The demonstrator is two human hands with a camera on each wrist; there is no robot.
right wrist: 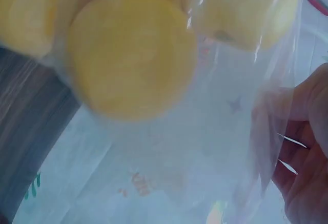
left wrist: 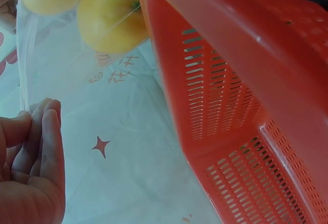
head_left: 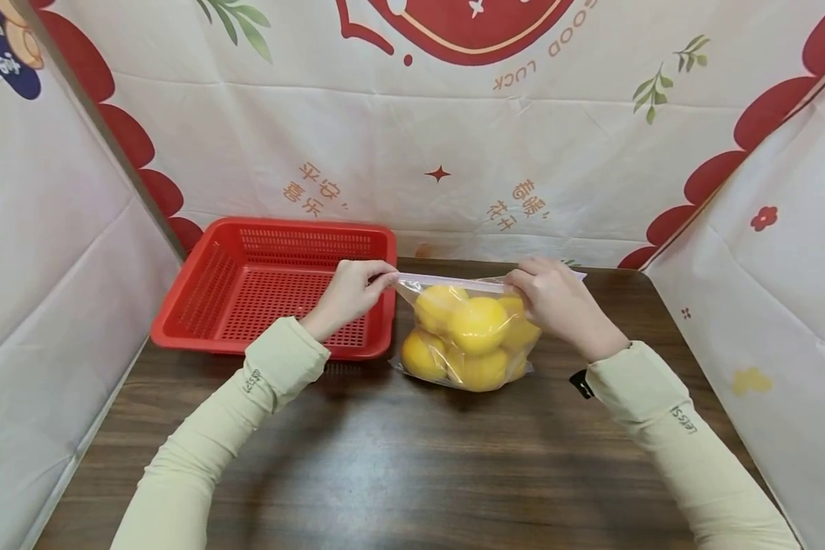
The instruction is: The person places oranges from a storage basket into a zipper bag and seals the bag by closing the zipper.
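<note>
A clear zip bag (head_left: 462, 284) packed with several round yellow fruits (head_left: 478, 325) stands on the table in the head view. My left hand (head_left: 354, 292) pinches the left end of its top strip between thumb and fingers; the left wrist view shows the same pinch by the left hand (left wrist: 36, 157). Toward the right end of the strip, my right hand (head_left: 557, 299) grips the bag's top edge. In the right wrist view the thumb and fingers of the right hand (right wrist: 302, 147) lie around the bag's film, partly seen through the plastic.
A red perforated plastic basket (head_left: 209, 267) with nothing in it stands just left of the bag, beneath my left forearm. The dark wooden table (head_left: 385, 473) is walled at the back and sides by printed white cloth (head_left: 371, 145).
</note>
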